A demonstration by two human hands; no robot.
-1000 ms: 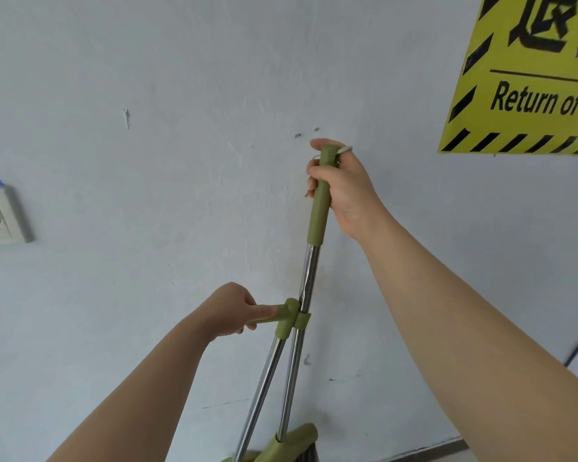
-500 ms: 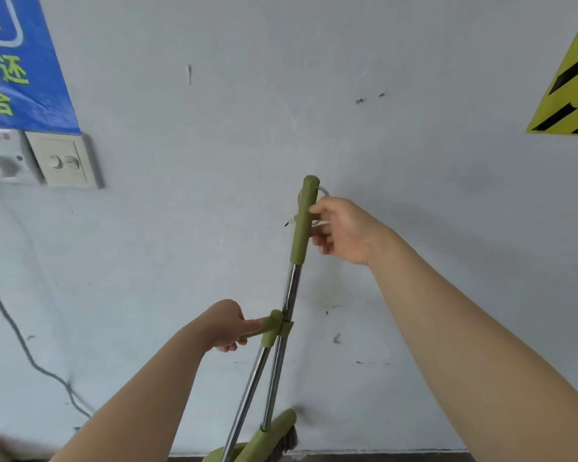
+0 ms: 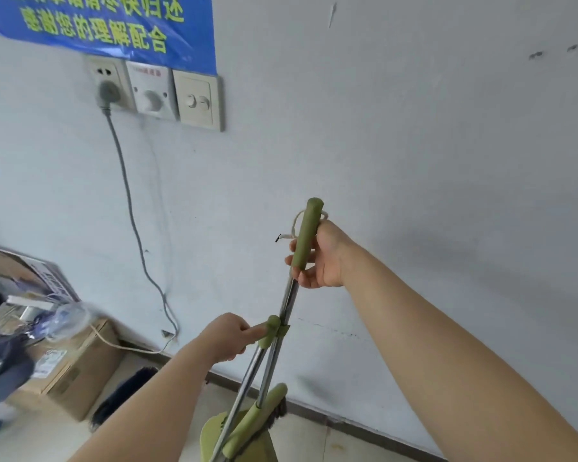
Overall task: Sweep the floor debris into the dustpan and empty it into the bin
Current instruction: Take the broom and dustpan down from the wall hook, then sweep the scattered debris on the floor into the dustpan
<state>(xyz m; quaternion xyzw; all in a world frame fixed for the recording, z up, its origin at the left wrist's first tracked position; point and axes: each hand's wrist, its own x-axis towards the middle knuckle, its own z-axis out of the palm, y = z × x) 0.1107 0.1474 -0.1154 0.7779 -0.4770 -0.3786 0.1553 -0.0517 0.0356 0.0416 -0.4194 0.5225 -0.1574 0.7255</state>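
A green broom (image 3: 301, 241) with a steel shaft stands upright against the pale wall, a string loop at its top. My right hand (image 3: 321, 258) grips its green handle near the top. My left hand (image 3: 229, 336) holds the green grip of the dustpan handle (image 3: 269, 331), which is clipped to the broom shaft. The green dustpan (image 3: 214, 435) and the broom head (image 3: 264, 418) sit low at the bottom edge. No debris or bin shows.
Cardboard box (image 3: 74, 375) with clutter and a dark cap (image 3: 0, 371) stands at the left. A dark brush (image 3: 127, 391) lies beside it. Wall sockets (image 3: 154, 93), a hanging cable (image 3: 134, 221) and a blue sign (image 3: 104, 25) are on the wall.
The view has swung left and down, bringing the sockets, box and floor into sight. My right hand has slid lower on the broom handle. My left hand keeps its hold.
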